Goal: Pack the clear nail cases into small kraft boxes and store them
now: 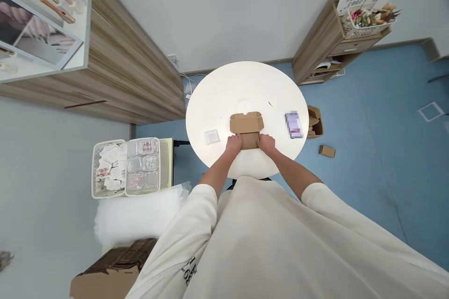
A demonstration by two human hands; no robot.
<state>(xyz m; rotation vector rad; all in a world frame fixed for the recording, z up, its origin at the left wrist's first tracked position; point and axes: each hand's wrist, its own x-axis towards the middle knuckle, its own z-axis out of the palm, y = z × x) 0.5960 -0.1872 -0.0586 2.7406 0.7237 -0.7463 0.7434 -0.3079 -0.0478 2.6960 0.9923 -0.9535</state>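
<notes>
A small brown cardboard box (246, 124) lies on the round white table (242, 79), its lid flap folded out on the far side. My left hand (234, 144) grips the box's left side, fingers curled over the edge. On the opposite side my right hand (266, 143) is closed on the right wall in the same way. To the left of the box is a flat clear plastic case (212, 137). A purple item, blurred by pixels (293, 124), rests near the table's right edge.
An open carton (315, 121) and a small closed box (327, 151) are on the blue floor at right. White baskets (108, 168) with packets and clear cases stand at left, above a bubble-wrap-like roll (140, 213). Wooden cabinets (133, 51) flank the table.
</notes>
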